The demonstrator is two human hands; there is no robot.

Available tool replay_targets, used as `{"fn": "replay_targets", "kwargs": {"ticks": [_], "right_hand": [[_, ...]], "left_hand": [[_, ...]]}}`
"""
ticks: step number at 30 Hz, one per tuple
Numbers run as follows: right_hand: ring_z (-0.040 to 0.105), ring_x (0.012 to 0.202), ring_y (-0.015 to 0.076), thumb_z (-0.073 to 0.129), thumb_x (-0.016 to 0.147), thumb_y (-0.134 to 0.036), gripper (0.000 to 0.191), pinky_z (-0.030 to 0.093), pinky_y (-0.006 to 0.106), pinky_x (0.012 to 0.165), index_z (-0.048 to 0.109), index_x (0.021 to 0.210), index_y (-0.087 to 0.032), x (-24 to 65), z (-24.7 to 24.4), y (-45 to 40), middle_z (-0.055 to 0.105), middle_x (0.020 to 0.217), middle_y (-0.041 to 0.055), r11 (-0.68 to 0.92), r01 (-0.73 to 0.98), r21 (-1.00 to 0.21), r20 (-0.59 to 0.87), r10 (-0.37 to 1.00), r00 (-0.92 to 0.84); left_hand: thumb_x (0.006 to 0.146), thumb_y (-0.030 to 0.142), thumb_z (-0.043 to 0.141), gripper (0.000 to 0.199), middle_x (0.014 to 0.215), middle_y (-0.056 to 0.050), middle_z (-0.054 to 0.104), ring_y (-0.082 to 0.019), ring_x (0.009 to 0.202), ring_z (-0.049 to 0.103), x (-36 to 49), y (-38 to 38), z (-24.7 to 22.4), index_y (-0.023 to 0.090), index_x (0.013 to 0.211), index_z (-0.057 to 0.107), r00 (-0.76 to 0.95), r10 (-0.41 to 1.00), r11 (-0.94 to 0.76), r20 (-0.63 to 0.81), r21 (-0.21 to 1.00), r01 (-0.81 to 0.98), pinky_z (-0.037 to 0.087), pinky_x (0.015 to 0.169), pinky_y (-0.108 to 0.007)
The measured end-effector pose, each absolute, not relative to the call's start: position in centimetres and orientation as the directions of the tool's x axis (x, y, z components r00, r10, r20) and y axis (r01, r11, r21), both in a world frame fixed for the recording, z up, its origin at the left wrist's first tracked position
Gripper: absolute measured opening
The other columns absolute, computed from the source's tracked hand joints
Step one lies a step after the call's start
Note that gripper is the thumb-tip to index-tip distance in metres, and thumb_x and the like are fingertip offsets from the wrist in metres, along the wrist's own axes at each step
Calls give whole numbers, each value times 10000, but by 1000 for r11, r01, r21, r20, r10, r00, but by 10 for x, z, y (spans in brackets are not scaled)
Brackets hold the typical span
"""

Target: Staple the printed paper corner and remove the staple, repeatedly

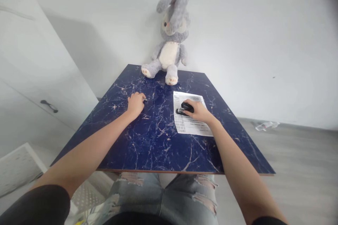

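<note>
My right hand [200,111] is closed around a black stapler [187,107], its jaws parted toward the left. The stapler is over printed paper sheets [188,128] on the right half of the table. Left of the paper, my left hand [136,104] rests low over the tabletop with its fingers curled. At its fingertips is a small grey strip [145,99], which looks like a strip of staples. Part of that strip is hidden by the fingers.
The blue marbled table [158,147] has its near edge at my lap. A grey plush rabbit [170,54] sits at its far edge against the wall. A white cabinet [34,66] stands at left. Clear plastic packaging [265,125] lies on the floor at right.
</note>
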State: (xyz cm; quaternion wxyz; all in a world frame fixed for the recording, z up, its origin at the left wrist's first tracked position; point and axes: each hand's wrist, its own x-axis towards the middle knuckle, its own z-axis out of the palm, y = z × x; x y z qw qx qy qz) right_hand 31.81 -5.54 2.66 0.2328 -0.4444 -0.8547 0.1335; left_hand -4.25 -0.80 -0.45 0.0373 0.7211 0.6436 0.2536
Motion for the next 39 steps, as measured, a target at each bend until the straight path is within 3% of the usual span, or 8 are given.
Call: {"fn": "replay_targets", "kwargs": {"ticks": [7,12,20,28,34,39], "right_hand": [[693,895,275,677,918,-382,319,511,378,783,638,1198,-233,318,26,-55,748,1034,85,572,702,-424,277,820,-500],[691,898,276,688,911,-374,327,511,379,783,638,1203,-236,319,25,-55,748,1037,85,566,705,-427,272,824,-496],[697,875,264,675,932,-383,297,511,374,794,636,1186,-235,317,27,-57,752,1022,79,572,703,-423,275,820,-502],[716,888,261,686,928,-369,299,533,371,816,636,1197,-247,313,21,-53,761,1032,70,550,717,-430,278,835,-474],[722,1028,284,721,917,-387,391,551,401,907,626,1275,-261,290,16,-55,745,1191,86,572,660,-486,385,819,-426],[694,1118,297,750,903,-412,458,535,428,979,627,1312,-248,283,18,-58,722,1259,108,581,686,-438,414,808,-420]], "left_hand": [[999,161,447,280,1117,-157,688,-344,1082,606,-37,-4,-9,202,1077,712,141,926,-281,350,389,877,452,932,-477],[1003,179,424,284,966,-114,710,-277,963,644,-35,2,-12,200,977,706,162,902,-372,400,528,764,462,941,-405],[1004,305,451,272,800,-53,695,-209,774,636,-34,-1,-7,205,843,647,103,894,-405,436,687,603,478,807,-320],[978,319,449,316,709,-26,675,-175,680,610,-29,-6,-4,188,761,638,97,924,-359,370,751,554,443,699,-282],[1018,521,430,485,615,4,590,-140,573,536,-12,-26,6,190,685,554,213,906,-424,366,782,457,410,630,-268],[1027,474,469,379,639,31,582,-124,560,521,-9,-33,11,195,811,607,318,869,-486,378,771,411,416,643,-258]]}}
